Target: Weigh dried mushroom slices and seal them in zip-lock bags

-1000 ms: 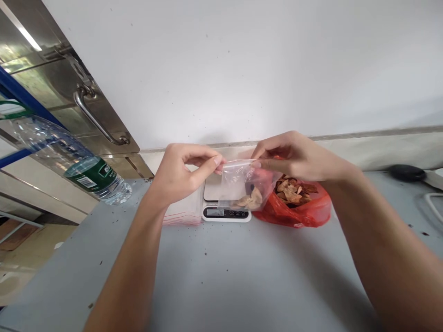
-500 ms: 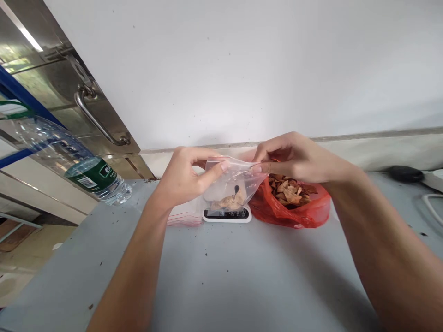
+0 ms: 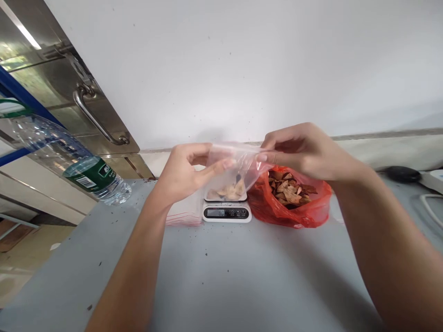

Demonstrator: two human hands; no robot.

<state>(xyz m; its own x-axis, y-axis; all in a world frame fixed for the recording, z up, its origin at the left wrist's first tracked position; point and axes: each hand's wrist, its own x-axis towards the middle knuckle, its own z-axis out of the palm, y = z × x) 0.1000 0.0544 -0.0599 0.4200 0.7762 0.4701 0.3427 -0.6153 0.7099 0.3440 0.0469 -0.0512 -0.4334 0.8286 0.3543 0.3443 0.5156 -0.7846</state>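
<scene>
A clear plastic bag (image 3: pixel 226 159) with a few pale brown dried slices (image 3: pixel 230 190) at its bottom hangs over a small white digital scale (image 3: pixel 226 217). My left hand (image 3: pixel 194 173) pinches the bag's left side, the thumb in front and the fingers partly hidden behind the film. At the upper right corner of the bag, my right hand (image 3: pixel 294 150) grips the edge between thumb and fingers. Just right of the scale sits an open red plastic bag (image 3: pixel 304 216) full of brown dried slices (image 3: pixel 289 189). To the scale's left lies a stack of flat clear bags (image 3: pixel 185 214) with red lines.
A large water bottle (image 3: pixel 86 170) with a green label stands at the table's left edge. Behind the grey table (image 3: pixel 242 286) rises a white wall (image 3: pixel 221 69). A black object (image 3: pixel 403 174) and a white cable (image 3: pixel 431 207) lie at the far right.
Both hands have raised the clear bag slightly and drawn it back toward the wall. The scale's display and buttons now show uncovered below it.
</scene>
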